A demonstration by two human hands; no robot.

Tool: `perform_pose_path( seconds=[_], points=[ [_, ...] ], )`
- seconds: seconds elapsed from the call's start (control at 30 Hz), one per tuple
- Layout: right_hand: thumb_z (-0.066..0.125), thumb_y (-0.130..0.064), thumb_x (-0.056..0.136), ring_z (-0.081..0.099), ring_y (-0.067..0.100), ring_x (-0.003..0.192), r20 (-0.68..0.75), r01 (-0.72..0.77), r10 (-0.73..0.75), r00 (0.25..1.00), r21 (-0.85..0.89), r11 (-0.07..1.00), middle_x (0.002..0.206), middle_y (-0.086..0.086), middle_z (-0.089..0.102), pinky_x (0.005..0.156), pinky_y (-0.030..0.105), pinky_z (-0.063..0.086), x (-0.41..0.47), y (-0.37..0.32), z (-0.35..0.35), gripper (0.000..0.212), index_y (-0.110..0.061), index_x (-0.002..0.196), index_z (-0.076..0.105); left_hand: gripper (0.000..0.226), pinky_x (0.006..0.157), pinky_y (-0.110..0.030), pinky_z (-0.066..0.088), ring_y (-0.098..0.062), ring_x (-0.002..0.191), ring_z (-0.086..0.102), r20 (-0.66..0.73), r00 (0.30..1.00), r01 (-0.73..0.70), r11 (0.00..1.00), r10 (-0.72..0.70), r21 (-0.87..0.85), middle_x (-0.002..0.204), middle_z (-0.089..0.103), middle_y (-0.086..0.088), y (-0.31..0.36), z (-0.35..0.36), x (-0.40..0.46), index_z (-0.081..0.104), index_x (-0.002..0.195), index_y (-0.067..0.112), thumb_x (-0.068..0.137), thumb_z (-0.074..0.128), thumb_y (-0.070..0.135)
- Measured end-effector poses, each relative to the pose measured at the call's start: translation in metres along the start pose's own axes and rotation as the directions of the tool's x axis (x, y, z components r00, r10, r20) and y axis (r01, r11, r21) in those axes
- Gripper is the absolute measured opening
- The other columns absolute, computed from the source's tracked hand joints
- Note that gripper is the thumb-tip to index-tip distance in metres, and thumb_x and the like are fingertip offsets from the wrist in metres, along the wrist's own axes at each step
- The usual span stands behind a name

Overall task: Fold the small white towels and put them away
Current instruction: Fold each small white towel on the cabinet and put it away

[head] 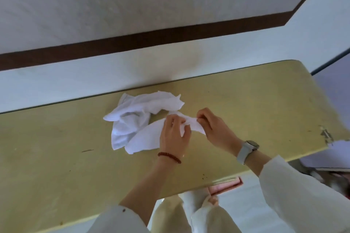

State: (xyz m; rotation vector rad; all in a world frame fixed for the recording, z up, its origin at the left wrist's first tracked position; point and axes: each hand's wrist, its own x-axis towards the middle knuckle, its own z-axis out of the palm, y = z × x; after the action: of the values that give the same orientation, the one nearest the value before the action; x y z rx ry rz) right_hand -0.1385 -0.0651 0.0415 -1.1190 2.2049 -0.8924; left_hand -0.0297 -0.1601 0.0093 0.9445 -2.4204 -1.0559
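A small white towel [145,138] is stretched between both hands above the yellow table [246,100]. My left hand [175,134] pinches its middle edge, and the rest of the cloth hangs down to the left onto the tabletop. My right hand [210,125] pinches the towel's right end with thumb and fingers. Behind them a crumpled heap of white towels [136,111] lies near the table's far edge; how many are in it I cannot tell.
The table stands against a white wall [75,81] with a dark brown band. Its right front edge is chipped [325,135]. A pink object [225,187] shows under the near edge, and papers [339,155] lie at the right.
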Motion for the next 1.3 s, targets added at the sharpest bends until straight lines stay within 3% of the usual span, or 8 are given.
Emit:
perform_pose_path(
  seconds=[0.17, 0.3, 0.47, 0.77, 0.97, 1.13, 1.23, 1.3],
  points=[
    [0.041, -0.012, 0.096, 0.052, 0.028, 0.071, -0.089, -0.004, 0.001, 0.996, -0.029, 1.000, 0.080, 0.011, 0.059, 0.061, 0.029, 0.037, -0.016, 0.003, -0.071, 0.011, -0.008, 0.098, 0.051, 0.013, 0.064, -0.022, 0.034, -0.015, 0.073, 0.045, 0.058, 0.998, -0.025, 1.000, 0.025, -0.015, 0.088, 0.053, -0.002, 0.064, 0.005, 0.026, 0.056, 0.088, 0.004, 0.082, 0.048, 0.012],
    [0.039, -0.021, 0.097, 0.051, 0.020, 0.074, 0.008, 0.039, -0.038, 0.999, -0.312, 0.949, 0.092, -0.004, 0.055, 0.057, 0.024, 0.032, -0.032, 0.028, -0.139, 0.020, -0.016, 0.113, 0.049, 0.016, 0.066, -0.016, 0.032, -0.010, 0.078, 0.046, 0.078, 0.992, -0.103, 0.995, 0.102, 0.008, 0.095, 0.058, -0.001, 0.114, 0.019, 0.046, 0.059, 0.096, 0.006, 0.085, 0.048, 0.006],
    [0.041, -0.017, 0.095, 0.055, 0.022, 0.081, -0.156, 0.046, -0.098, 0.983, -0.309, 0.950, 0.094, -0.003, 0.053, 0.067, 0.029, 0.041, -0.046, 0.076, -0.221, 0.018, -0.012, 0.100, 0.058, 0.021, 0.070, -0.012, 0.029, -0.019, 0.089, 0.056, 0.141, 0.977, -0.172, 0.981, 0.158, 0.090, 0.099, 0.064, -0.007, 0.155, 0.041, 0.060, 0.062, 0.103, 0.006, 0.088, 0.048, 0.007],
    [0.045, -0.013, 0.095, 0.054, 0.023, 0.099, -0.653, -0.151, -0.040, 0.757, -0.235, 0.960, 0.103, 0.006, 0.058, 0.075, 0.029, 0.040, -0.047, 0.125, -0.325, 0.023, -0.009, 0.105, 0.065, 0.022, 0.087, -0.030, 0.043, -0.023, 0.101, 0.056, -0.010, 0.968, -0.243, 0.949, 0.250, 0.199, 0.109, 0.063, -0.007, 0.253, 0.069, 0.125, 0.062, 0.108, 0.008, 0.094, 0.046, 0.016],
    [0.053, -0.010, 0.091, 0.055, 0.022, 0.090, -0.731, -0.161, -0.120, 0.672, -0.302, 0.940, 0.094, 0.005, 0.063, 0.068, 0.024, 0.037, -0.078, 0.134, -0.332, 0.017, -0.008, 0.098, 0.067, 0.014, 0.072, -0.034, 0.047, -0.029, 0.082, 0.061, -0.159, 0.812, -0.523, 0.821, 0.561, 0.228, 0.086, 0.068, -0.008, 0.267, 0.072, 0.136, 0.068, 0.089, 0.006, 0.086, 0.055, 0.005],
    [0.045, -0.028, 0.087, 0.053, 0.016, 0.085, -0.586, -0.170, -0.067, 0.807, -0.340, 0.925, 0.084, 0.002, 0.067, 0.068, 0.025, 0.044, -0.110, 0.178, -0.263, 0.029, -0.012, 0.086, 0.069, 0.027, 0.069, -0.029, 0.040, -0.016, 0.078, 0.054, 0.100, 0.703, -0.695, 0.649, 0.704, 0.309, 0.073, 0.066, 0.000, 0.197, 0.091, 0.115, 0.068, 0.077, 0.014, 0.081, 0.042, 0.017],
    [0.048, -0.023, 0.085, 0.055, 0.014, 0.086, -0.465, -0.228, 0.068, 0.883, -0.298, 0.927, 0.084, 0.002, 0.069, 0.070, 0.024, 0.046, -0.129, 0.206, -0.202, 0.024, -0.012, 0.084, 0.070, 0.026, 0.066, -0.026, 0.048, -0.017, 0.070, 0.060, 0.319, 0.733, -0.677, 0.690, 0.601, 0.254, 0.069, 0.067, 0.002, 0.140, 0.110, 0.096, 0.069, 0.073, 0.015, 0.078, 0.044, 0.015],
    [0.051, -0.016, 0.086, 0.063, 0.025, 0.090, -0.360, -0.294, 0.188, 0.914, -0.268, 0.918, 0.089, 0.005, 0.069, 0.072, 0.035, 0.052, -0.141, 0.215, -0.165, 0.020, -0.010, 0.089, 0.070, 0.023, 0.069, -0.029, 0.053, -0.022, 0.071, 0.066, 0.492, 0.758, -0.576, 0.794, 0.428, 0.195, 0.077, 0.070, -0.003, 0.106, 0.122, 0.084, 0.072, 0.079, 0.012, 0.078, 0.050, 0.006]
  ],
)
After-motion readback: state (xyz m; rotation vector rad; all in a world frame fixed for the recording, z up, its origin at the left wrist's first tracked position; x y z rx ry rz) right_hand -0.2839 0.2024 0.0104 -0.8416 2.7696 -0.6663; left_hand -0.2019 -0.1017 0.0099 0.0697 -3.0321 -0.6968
